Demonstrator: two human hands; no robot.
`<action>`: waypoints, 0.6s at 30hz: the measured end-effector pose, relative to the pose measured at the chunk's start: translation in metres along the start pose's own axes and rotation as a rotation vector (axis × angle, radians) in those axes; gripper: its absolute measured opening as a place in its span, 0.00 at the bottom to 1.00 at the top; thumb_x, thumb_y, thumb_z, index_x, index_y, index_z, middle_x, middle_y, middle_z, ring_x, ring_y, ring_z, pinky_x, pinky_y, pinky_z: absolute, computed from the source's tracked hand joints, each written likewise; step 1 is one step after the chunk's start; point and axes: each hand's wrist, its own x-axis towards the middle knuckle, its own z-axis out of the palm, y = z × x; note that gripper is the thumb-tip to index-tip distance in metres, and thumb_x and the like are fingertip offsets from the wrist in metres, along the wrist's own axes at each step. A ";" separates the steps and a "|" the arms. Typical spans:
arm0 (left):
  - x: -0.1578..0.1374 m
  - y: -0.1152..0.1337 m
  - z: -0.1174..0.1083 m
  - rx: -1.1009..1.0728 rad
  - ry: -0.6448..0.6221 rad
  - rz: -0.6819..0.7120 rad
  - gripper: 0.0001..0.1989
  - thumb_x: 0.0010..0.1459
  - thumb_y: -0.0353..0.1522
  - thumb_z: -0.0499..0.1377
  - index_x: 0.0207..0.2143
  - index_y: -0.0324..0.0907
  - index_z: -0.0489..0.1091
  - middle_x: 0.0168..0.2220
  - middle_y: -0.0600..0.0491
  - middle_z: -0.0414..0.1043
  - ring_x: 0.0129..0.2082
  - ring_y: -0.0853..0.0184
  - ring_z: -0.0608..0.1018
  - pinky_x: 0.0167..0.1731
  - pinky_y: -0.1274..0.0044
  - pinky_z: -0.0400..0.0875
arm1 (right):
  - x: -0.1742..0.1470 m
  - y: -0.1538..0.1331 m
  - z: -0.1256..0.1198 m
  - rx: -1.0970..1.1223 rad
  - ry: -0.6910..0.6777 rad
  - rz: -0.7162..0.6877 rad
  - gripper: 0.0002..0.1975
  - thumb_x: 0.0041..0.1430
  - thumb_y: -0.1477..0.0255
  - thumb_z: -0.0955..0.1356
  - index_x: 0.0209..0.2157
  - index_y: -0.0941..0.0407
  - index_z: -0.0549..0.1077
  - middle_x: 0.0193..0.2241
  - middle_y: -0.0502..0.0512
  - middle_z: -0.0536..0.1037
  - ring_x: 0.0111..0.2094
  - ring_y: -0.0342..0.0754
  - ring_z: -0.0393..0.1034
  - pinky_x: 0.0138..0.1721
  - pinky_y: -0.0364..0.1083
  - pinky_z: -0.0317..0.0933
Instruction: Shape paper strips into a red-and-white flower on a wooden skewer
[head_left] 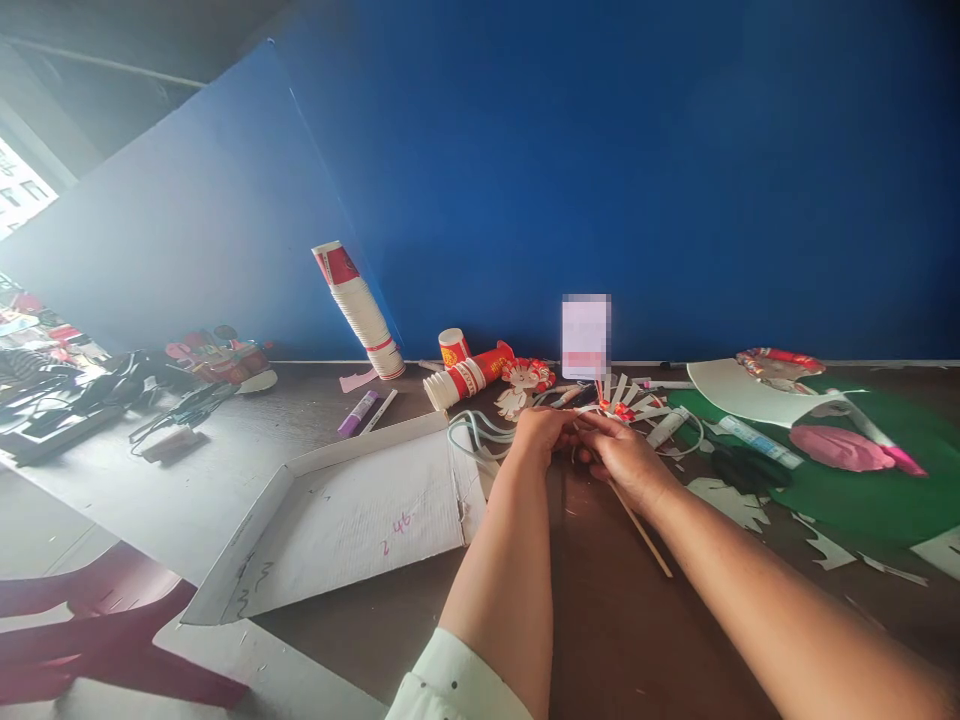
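My left hand [541,432] and my right hand [622,455] meet over the brown table [600,620], fingers pinched together around a thin wooden stick [646,535] that slants down toward me. At the fingertips sits a paper craft with white cut strips and red bits [626,398]. What exactly each finger grips there is hidden by the hands. A white cable loop [474,432] lies just left of my left hand.
A flat white cardboard box lid [345,515] lies at the left. Stacked paper cups [360,310] lean on the blue wall, more red cups [466,375] lie nearby. A purple glue stick [357,413], green sheet [870,490], pink paper [844,447], glue tube [759,441] and scissors [739,465] sit around.
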 end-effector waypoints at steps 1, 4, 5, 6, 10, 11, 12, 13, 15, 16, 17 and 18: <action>-0.001 0.001 0.000 0.002 -0.001 -0.002 0.07 0.46 0.29 0.65 0.22 0.37 0.70 0.20 0.53 0.67 0.18 0.74 0.68 0.19 0.81 0.61 | 0.000 0.000 0.000 0.009 -0.006 -0.002 0.24 0.44 0.71 0.66 0.47 0.52 0.73 0.23 0.50 0.74 0.20 0.43 0.62 0.16 0.39 0.45; -0.004 0.002 -0.001 -0.006 -0.010 -0.008 0.06 0.46 0.30 0.66 0.24 0.37 0.71 0.20 0.54 0.67 0.17 0.75 0.68 0.18 0.82 0.60 | 0.000 0.000 -0.001 0.028 -0.010 -0.001 0.26 0.44 0.72 0.66 0.49 0.52 0.72 0.25 0.51 0.74 0.20 0.42 0.61 0.15 0.39 0.44; -0.005 0.002 -0.001 -0.017 -0.015 -0.006 0.07 0.46 0.30 0.66 0.24 0.37 0.71 0.20 0.54 0.67 0.17 0.75 0.67 0.18 0.82 0.60 | 0.000 0.000 -0.001 0.029 -0.007 0.004 0.27 0.44 0.72 0.65 0.50 0.52 0.72 0.26 0.51 0.75 0.20 0.42 0.61 0.15 0.39 0.44; -0.006 0.001 -0.002 -0.032 -0.023 -0.003 0.07 0.47 0.31 0.66 0.24 0.37 0.71 0.19 0.55 0.67 0.16 0.76 0.66 0.18 0.82 0.61 | 0.000 0.000 -0.002 0.029 -0.006 0.009 0.27 0.44 0.72 0.65 0.51 0.52 0.71 0.26 0.51 0.75 0.20 0.42 0.61 0.15 0.39 0.44; -0.007 0.001 -0.006 -0.087 -0.079 0.003 0.10 0.47 0.32 0.67 0.24 0.35 0.71 0.18 0.56 0.65 0.16 0.78 0.65 0.20 0.82 0.63 | 0.002 0.000 -0.004 0.024 -0.016 0.010 0.26 0.45 0.71 0.66 0.50 0.52 0.72 0.28 0.52 0.76 0.20 0.42 0.61 0.15 0.39 0.44; -0.007 0.001 -0.006 -0.097 -0.089 0.003 0.10 0.47 0.33 0.67 0.24 0.35 0.71 0.18 0.55 0.65 0.17 0.78 0.66 0.21 0.82 0.64 | 0.002 0.001 -0.004 0.022 -0.016 0.007 0.24 0.46 0.70 0.66 0.49 0.52 0.72 0.28 0.52 0.76 0.20 0.42 0.61 0.15 0.39 0.44; -0.008 0.002 -0.007 -0.103 -0.097 0.003 0.11 0.47 0.34 0.67 0.24 0.35 0.71 0.18 0.55 0.66 0.17 0.77 0.67 0.22 0.82 0.65 | 0.003 0.002 -0.004 0.018 -0.015 0.002 0.23 0.46 0.69 0.66 0.48 0.51 0.73 0.28 0.52 0.76 0.20 0.42 0.61 0.15 0.39 0.44; -0.008 0.002 -0.007 -0.108 -0.098 0.000 0.12 0.47 0.35 0.68 0.25 0.35 0.71 0.19 0.55 0.66 0.18 0.77 0.67 0.22 0.82 0.65 | 0.003 0.002 -0.004 0.014 -0.013 -0.002 0.22 0.47 0.68 0.66 0.47 0.51 0.73 0.27 0.52 0.75 0.20 0.42 0.61 0.15 0.39 0.44; -0.009 0.003 -0.008 -0.115 -0.090 -0.014 0.13 0.47 0.37 0.67 0.26 0.35 0.71 0.20 0.54 0.68 0.18 0.78 0.67 0.22 0.83 0.66 | 0.003 0.002 -0.004 0.010 -0.006 -0.006 0.20 0.47 0.68 0.66 0.45 0.50 0.73 0.27 0.51 0.75 0.20 0.42 0.61 0.15 0.39 0.44; -0.009 0.004 -0.008 -0.119 -0.086 -0.021 0.13 0.48 0.38 0.67 0.26 0.35 0.71 0.21 0.54 0.68 0.18 0.78 0.67 0.22 0.83 0.66 | 0.003 0.002 -0.004 0.012 0.000 -0.003 0.19 0.47 0.68 0.66 0.44 0.50 0.73 0.27 0.51 0.74 0.19 0.42 0.61 0.15 0.39 0.44; -0.008 0.004 -0.008 -0.126 -0.086 -0.025 0.13 0.49 0.37 0.66 0.26 0.35 0.72 0.21 0.54 0.68 0.18 0.78 0.67 0.22 0.83 0.66 | 0.003 0.001 -0.004 0.017 0.006 0.002 0.18 0.46 0.68 0.66 0.43 0.50 0.74 0.26 0.51 0.74 0.19 0.42 0.61 0.16 0.39 0.44; -0.008 0.004 -0.007 -0.133 -0.090 -0.029 0.12 0.50 0.37 0.65 0.27 0.35 0.72 0.21 0.53 0.68 0.18 0.77 0.68 0.21 0.83 0.66 | 0.003 0.001 -0.004 0.025 0.011 0.008 0.18 0.46 0.69 0.67 0.42 0.50 0.74 0.26 0.51 0.74 0.19 0.42 0.61 0.16 0.39 0.44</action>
